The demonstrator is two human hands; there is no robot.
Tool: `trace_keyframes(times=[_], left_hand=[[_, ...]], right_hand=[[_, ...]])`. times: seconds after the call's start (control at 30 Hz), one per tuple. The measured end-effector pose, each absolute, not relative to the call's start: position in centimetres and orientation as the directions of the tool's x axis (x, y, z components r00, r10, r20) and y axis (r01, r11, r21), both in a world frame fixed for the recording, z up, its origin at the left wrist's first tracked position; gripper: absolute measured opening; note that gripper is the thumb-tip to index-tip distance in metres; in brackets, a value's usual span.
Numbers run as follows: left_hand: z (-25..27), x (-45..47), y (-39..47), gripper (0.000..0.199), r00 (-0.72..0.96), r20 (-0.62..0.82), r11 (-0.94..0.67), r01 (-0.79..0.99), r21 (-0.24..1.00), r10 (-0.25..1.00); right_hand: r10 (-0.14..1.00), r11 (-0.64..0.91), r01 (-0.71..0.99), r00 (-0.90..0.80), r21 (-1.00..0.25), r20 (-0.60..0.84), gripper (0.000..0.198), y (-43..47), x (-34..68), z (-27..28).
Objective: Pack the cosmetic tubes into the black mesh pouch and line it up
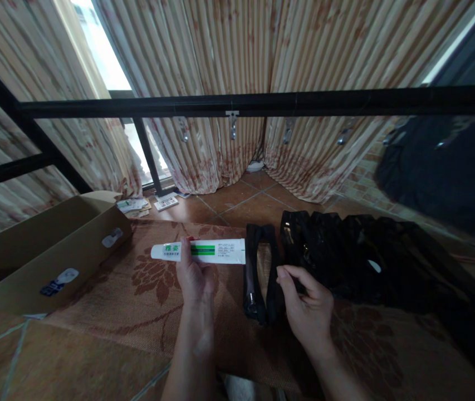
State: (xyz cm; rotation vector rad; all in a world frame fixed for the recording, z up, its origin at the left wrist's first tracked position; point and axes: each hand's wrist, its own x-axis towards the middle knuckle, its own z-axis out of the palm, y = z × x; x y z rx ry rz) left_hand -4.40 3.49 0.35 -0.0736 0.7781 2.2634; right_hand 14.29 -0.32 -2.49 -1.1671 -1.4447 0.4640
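My left hand [195,275] is closed around a white squeeze tube [229,250] with green bands and green lettering, thumb on top. The tube lies level, its flat crimped end touching or just over the left edge of a black zip pouch [250,273]. That pouch gapes open, with a tan inside and a metal zipper pull near its front end. At its right edge my right hand [310,306] pinches thumb and forefinger together on the black fabric. The other fingers are curled in.
Several black pouches [337,250] lie in a row at right. An open cardboard box [82,262] stands at left on the brown patterned mat [137,317]. A black metal bar with hooks [237,104] crosses ahead, before long curtains [207,55]. Papers [166,201] lie on the tiled floor.
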Motion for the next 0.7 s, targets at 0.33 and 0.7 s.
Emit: trace_keyframes(times=[0.33, 0.7], left_hand=[[0.37, -4.42, 3.57, 0.011, -0.720, -0.302, -0.558, -0.683, 0.472, 0.625], [0.33, -4.38, 3.52, 0.011, -0.728, -0.288, -0.548, -0.668, 0.504, 0.622]], right_hand=[[0.847, 0.425, 0.390, 0.149, -0.817, 0.511, 0.014, -0.35, 14.31, -2.49], [0.849, 0.421, 0.382, 0.153, -0.823, 0.506, 0.015, -0.41, 14.28, -2.39]])
